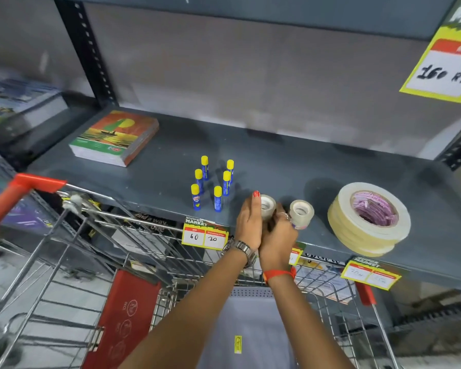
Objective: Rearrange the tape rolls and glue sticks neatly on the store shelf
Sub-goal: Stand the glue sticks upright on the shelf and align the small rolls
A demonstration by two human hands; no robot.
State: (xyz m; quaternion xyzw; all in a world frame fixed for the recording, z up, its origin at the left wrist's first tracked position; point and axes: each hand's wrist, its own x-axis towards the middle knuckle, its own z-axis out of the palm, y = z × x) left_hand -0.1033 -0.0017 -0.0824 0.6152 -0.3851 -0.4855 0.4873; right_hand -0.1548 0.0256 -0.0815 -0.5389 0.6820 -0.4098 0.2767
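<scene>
Several blue glue sticks (pixel 213 182) with yellow caps stand upright in two short rows on the grey shelf (pixel 290 166). To their right, near the shelf's front edge, my left hand (pixel 248 223), with a watch on the wrist, grips a small clear tape roll (pixel 268 205). My right hand (pixel 276 242), with a red band on the wrist, holds a second small clear tape roll (pixel 301 213) just beside it. The two hands touch. A stack of wide cream masking tape rolls (pixel 369 219) lies flat further right.
A pile of notebooks (pixel 115 138) lies at the shelf's back left. A wire shopping cart (pixel 96 235) with a red handle stands right under the shelf's front edge. Price tags (pixel 205 235) hang from that edge. Another shelf runs overhead.
</scene>
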